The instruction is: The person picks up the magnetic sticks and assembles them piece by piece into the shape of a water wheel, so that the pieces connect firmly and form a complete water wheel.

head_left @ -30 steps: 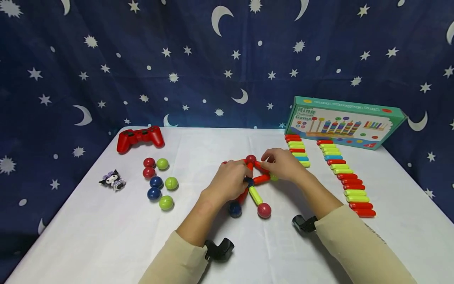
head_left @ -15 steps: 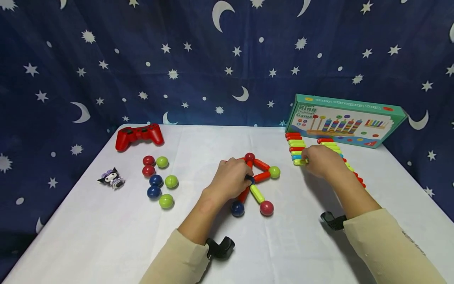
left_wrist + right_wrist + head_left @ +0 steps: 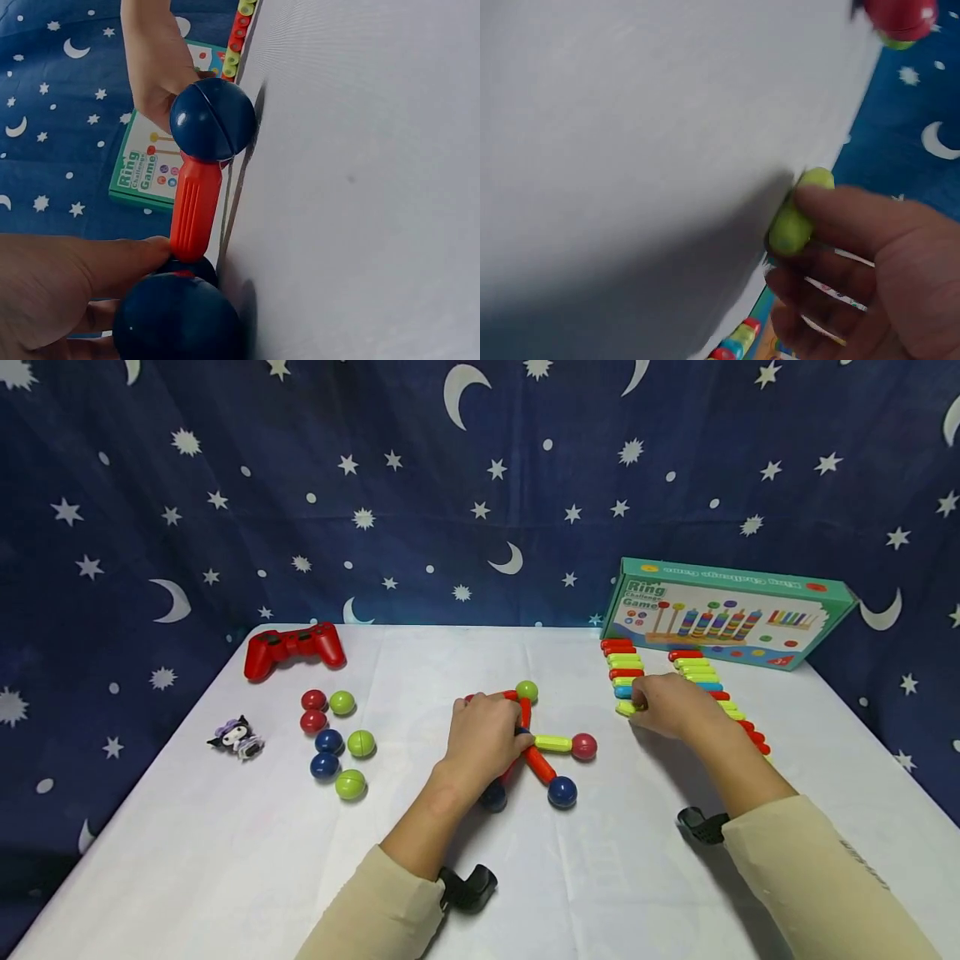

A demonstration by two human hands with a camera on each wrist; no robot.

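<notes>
To the right of the left hand [image 3: 486, 735], which grips the ball-and-rod frame [image 3: 538, 765], the right hand [image 3: 669, 706] pinches a yellow-green rod [image 3: 789, 226]. A light, level lift seems best.

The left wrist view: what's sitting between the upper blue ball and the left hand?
A red rod lies between the upper blue ball and the left hand, as the left wrist view shows.
</notes>
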